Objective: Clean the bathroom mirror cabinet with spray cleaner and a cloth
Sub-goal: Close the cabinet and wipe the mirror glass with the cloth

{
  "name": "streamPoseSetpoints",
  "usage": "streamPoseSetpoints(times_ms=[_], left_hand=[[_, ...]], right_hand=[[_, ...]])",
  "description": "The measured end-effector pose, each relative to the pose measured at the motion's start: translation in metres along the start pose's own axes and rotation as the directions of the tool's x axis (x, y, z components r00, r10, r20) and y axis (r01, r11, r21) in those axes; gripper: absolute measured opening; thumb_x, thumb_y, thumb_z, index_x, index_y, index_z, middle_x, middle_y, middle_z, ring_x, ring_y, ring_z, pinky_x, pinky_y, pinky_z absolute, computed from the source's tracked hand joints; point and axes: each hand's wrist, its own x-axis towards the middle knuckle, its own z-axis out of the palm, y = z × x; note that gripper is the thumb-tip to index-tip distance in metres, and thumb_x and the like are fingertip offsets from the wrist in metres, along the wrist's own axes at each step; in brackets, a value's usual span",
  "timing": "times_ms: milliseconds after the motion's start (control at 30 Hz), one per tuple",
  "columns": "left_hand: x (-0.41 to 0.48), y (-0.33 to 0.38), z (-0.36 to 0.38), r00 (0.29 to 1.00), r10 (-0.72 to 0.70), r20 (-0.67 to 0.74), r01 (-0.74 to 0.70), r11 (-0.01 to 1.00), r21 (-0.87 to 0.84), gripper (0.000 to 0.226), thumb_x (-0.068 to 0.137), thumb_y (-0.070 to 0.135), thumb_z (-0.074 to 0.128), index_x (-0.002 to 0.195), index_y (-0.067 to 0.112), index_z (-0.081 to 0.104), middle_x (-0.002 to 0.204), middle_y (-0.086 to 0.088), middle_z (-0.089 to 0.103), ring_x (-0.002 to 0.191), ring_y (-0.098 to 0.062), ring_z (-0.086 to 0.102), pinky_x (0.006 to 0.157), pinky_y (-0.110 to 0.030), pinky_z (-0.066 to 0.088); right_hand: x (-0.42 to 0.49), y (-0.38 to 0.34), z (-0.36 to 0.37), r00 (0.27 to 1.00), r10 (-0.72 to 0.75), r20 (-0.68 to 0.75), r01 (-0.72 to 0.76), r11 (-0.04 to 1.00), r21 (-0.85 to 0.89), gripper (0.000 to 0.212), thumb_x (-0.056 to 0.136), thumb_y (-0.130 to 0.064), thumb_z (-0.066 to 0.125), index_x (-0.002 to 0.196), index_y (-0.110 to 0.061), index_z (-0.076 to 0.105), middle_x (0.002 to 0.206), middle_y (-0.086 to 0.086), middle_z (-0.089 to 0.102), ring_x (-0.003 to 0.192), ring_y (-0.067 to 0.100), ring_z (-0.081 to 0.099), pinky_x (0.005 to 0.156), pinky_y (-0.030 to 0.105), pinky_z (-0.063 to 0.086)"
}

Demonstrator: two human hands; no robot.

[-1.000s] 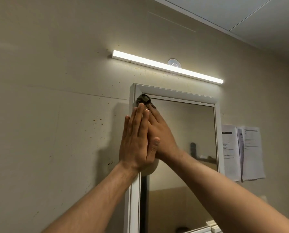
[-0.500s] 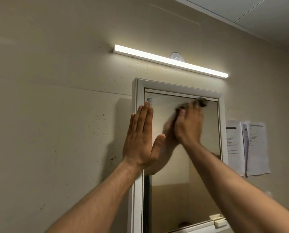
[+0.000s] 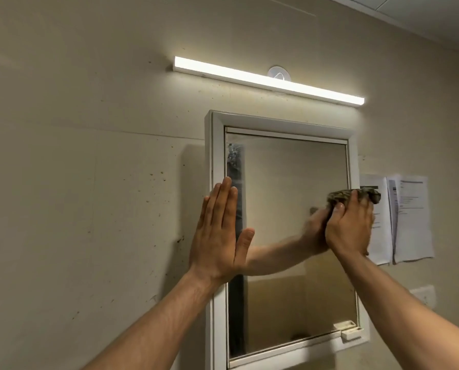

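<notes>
Right hand [image 3: 349, 227] clenched on dark cloth [image 3: 353, 196], pressed to mirror cabinet [image 3: 284, 124] glass at right edge | left hand [image 3: 219, 231] flat, fingers extended, against left frame | wall papers [image 3: 409, 217] print unreadable

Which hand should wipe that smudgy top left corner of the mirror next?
Probably the right hand: it holds the cloth against the mirror. The left hand is empty, flat on the cabinet's left frame, seemingly steadying it.
</notes>
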Motion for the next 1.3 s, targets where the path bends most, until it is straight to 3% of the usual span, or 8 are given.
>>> streamPoseSetpoints(times_ms=[167, 400, 567, 733, 933, 1067, 1200, 1300], left_hand=[[0.0, 0.003, -0.008, 1.0, -0.019, 0.005, 0.019, 0.997, -0.068, 0.078, 0.106, 0.056, 0.015, 0.162, 0.003, 0.013, 0.172, -0.014, 0.005, 0.16, -0.027, 0.005, 0.129, -0.048, 0.007], [-0.024, -0.01, -0.011, 1.0, -0.017, -0.01, 0.016, 1.0, -0.003, 0.079, 0.104, 0.056, 0.018, 0.163, 0.004, 0.014, 0.173, -0.012, 0.003, 0.159, -0.03, 0.006, 0.128, -0.055, 0.004], [-0.038, -0.008, 0.005, 0.995, 0.061, 0.081, -0.064, 0.998, 0.029, 0.08, 0.104, 0.06, 0.015, 0.164, 0.006, 0.011, 0.173, -0.012, 0.002, 0.159, -0.03, 0.006, 0.128, -0.05, 0.0], [-0.042, -0.007, 0.009, 0.996, 0.031, 0.081, -0.033, 0.999, 0.025, 0.079, 0.105, 0.059, 0.015, 0.164, 0.008, 0.007, 0.173, -0.012, 0.002, 0.159, -0.03, 0.006, 0.128, -0.049, 0.001], [-0.045, -0.002, -0.006, 0.996, 0.018, 0.083, -0.016, 1.0, -0.023, 0.076, 0.104, 0.053, 0.018, 0.163, 0.005, 0.012, 0.173, -0.011, 0.003, 0.16, -0.028, 0.005, 0.128, -0.052, 0.003], [-0.07, -0.015, -0.014, 0.986, 0.043, 0.163, -0.053, 0.997, 0.062, 0.075, 0.104, 0.051, 0.02, 0.163, 0.004, 0.014, 0.173, -0.011, 0.004, 0.16, -0.028, 0.004, 0.127, -0.056, 0.008], [-0.083, -0.013, -0.009, 0.982, -0.004, 0.19, -0.025, 0.988, 0.151, 0.077, 0.102, 0.05, 0.026, 0.163, 0.004, 0.012, 0.173, -0.011, 0.0, 0.16, -0.027, 0.002, 0.128, -0.049, 0.0], [-0.086, -0.011, -0.002, 0.982, -0.042, 0.183, 0.016, 0.99, 0.138, 0.077, 0.104, 0.054, 0.019, 0.164, 0.007, 0.01, 0.173, -0.01, 0.0, 0.16, -0.027, 0.003, 0.128, -0.045, -0.004]], right_hand=[[-0.069, -0.086, 0.02, 0.963, -0.269, 0.028, 0.266, 0.96, 0.08, 0.06, 0.107, -0.04, 0.028, 0.162, -0.022, 0.018, 0.171, 0.005, 0.011, 0.158, 0.021, 0.002, 0.128, 0.048, 0.006], [-0.12, -0.086, 0.033, 0.472, -0.874, 0.118, 0.86, 0.485, 0.158, 0.06, 0.106, -0.039, 0.042, 0.161, -0.021, 0.027, 0.171, 0.002, 0.014, 0.158, 0.026, 0.012, 0.128, 0.047, 0.014], [-0.075, 0.012, 0.015, 0.981, -0.185, 0.058, 0.178, 0.979, 0.098, 0.06, 0.101, -0.038, 0.03, 0.158, -0.02, 0.031, 0.168, 0.006, 0.024, 0.156, 0.024, 0.015, 0.126, 0.055, 0.012], [-0.088, 0.014, 0.015, 0.989, 0.148, 0.01, -0.148, 0.986, 0.076, 0.058, 0.108, -0.032, 0.028, 0.161, -0.013, 0.021, 0.17, 0.013, 0.015, 0.158, 0.029, 0.006, 0.128, 0.044, 0.001], [-0.202, -0.074, 0.038, 0.733, -0.663, 0.154, 0.632, 0.747, 0.208, 0.058, 0.106, -0.032, 0.034, 0.162, -0.02, 0.023, 0.171, 0.003, 0.013, 0.158, 0.027, 0.004, 0.128, 0.045, 0.007], [-0.19, -0.043, 0.032, 0.566, -0.804, 0.183, 0.786, 0.593, 0.175, 0.057, 0.108, -0.039, 0.035, 0.161, -0.025, 0.022, 0.171, 0.001, 0.012, 0.158, 0.027, 0.009, 0.128, 0.045, 0.009], [-0.155, 0.027, 0.022, 0.954, -0.284, 0.096, 0.275, 0.957, 0.096, 0.058, 0.103, -0.036, 0.032, 0.159, -0.019, 0.03, 0.168, 0.008, 0.022, 0.157, 0.025, 0.012, 0.127, 0.048, 0.012], [-0.159, 0.081, 0.014, 0.965, 0.25, 0.08, -0.257, 0.962, 0.09, 0.068, 0.099, -0.041, 0.023, 0.161, -0.013, 0.021, 0.168, 0.017, 0.017, 0.157, 0.032, 0.011, 0.128, 0.046, 0.008]])
